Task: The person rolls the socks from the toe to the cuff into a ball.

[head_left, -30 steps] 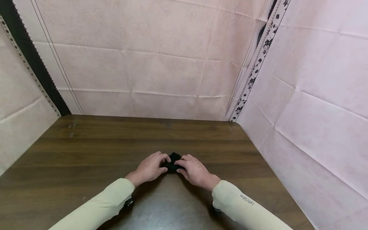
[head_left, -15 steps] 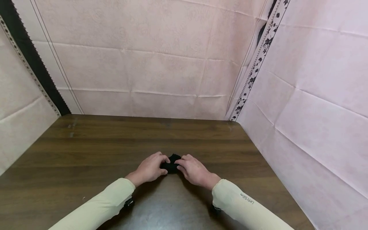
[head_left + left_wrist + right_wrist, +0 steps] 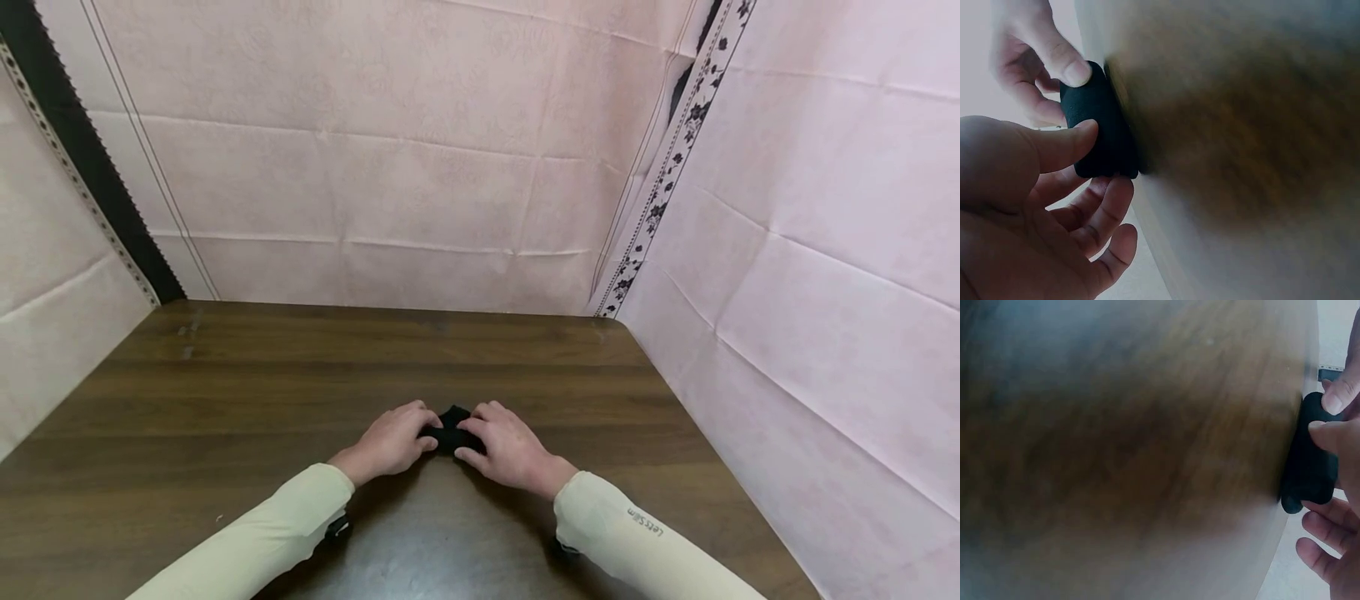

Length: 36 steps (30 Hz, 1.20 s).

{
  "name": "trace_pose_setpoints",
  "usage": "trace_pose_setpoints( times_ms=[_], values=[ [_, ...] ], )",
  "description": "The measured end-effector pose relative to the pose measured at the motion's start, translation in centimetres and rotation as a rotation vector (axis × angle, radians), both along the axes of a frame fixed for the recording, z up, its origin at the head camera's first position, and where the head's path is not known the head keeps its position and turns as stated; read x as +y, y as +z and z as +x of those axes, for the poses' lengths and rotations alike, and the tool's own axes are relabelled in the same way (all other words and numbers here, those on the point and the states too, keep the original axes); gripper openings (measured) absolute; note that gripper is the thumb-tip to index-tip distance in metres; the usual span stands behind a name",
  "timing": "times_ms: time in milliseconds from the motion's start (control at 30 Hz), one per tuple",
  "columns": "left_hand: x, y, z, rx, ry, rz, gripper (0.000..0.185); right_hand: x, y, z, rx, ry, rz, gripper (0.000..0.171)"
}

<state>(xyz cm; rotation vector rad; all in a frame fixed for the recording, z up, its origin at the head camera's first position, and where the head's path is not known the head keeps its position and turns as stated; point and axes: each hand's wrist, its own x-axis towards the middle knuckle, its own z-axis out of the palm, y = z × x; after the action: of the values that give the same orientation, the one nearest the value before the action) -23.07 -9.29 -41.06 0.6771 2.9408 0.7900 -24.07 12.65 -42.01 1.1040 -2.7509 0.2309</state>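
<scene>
Centrally, toward the near edge of the desk [image 3: 225, 392], a small black cloth [image 3: 452, 427] is held between both hands. It is folded into a compact bundle and lies on the wood, approx. midway between the left and right edges. The left hand [image 3: 390, 440] is set against its left side; in the left wrist view the thumb [image 3: 1063, 145] is pressed on the bundle's face while the other fingers curl loosely below it, so the cloth is pinched w/ the thumb rather than wrapped. The right hand [image 3: 506, 448] is set against the right side; in the right wrist view a thumb tip [image 3: 1337, 399] and a fingertip are seen pinching the bundle's edge, w/ further fingers curled under it. The cloth [image 3: 1310, 459] is seen there as a dark rounded pad resting flat on the desk, at the frame's right. Both forearms are covered by cream sleeves [image 3: 262, 542], brought in from the near edge; small lettering is printed on the right one. Pale pink sheets [image 3: 375, 167] are hung behind the far edge and along both sides, w/ a dark patterned strip [image 3: 675, 158] at the far right corner and a black strip [image 3: 82, 158] at the far left corner.
</scene>
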Motion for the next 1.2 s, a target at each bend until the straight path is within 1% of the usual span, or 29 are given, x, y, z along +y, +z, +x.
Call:
trace_pose_setpoints(
  times_ms=[133,233,400,567,667,733,800,933,1100,1200],
  values=[
    [-0.11,-0.01,0.1,-0.005,-0.018,-0.012,0.018,-0.11,-0.06,0.05,0.042,0.008,-0.015,0.04],
    [-0.2,0.0,0.22,0.003,-0.025,-0.011,0.016,-0.22,-0.04,0.03,0.053,0.013,-0.032,0.04],
    [-0.27,0.05,0.39,0.002,-0.03,-0.006,0.018,-0.25,-0.02,0.03,0.043,0.036,-0.04,0.032],
    [-0.28,-0.04,0.62,-0.023,0.003,0.044,0.02,-0.19,-0.04,0.12,0.034,0.051,-0.037,0.026],
    [-0.25,-0.15,0.63,-0.012,0.02,0.088,0.021,-0.18,-0.04,0.15,0.03,0.057,-0.037,0.026],
    [-0.17,-0.17,0.6,0.009,0.023,0.107,0.021,-0.16,-0.02,0.15,0.028,0.055,-0.036,0.025],
    [-0.05,-0.14,0.54,0.035,0.021,0.11,0.021,-0.11,0.0,0.17,0.025,0.046,-0.031,0.025],
    [0.14,-0.01,0.4,0.058,0.021,0.096,0.022,-0.01,0.05,0.09,0.018,0.033,-0.027,0.024],
    [0.02,0.09,0.38,0.049,0.02,0.085,0.029,-0.08,0.21,-0.01,-0.007,0.034,-0.032,0.023],
    [-0.13,0.23,0.36,0.04,0.014,0.087,0.029,-0.19,0.36,-0.03,-0.024,0.032,-0.028,0.023]
  ],
)
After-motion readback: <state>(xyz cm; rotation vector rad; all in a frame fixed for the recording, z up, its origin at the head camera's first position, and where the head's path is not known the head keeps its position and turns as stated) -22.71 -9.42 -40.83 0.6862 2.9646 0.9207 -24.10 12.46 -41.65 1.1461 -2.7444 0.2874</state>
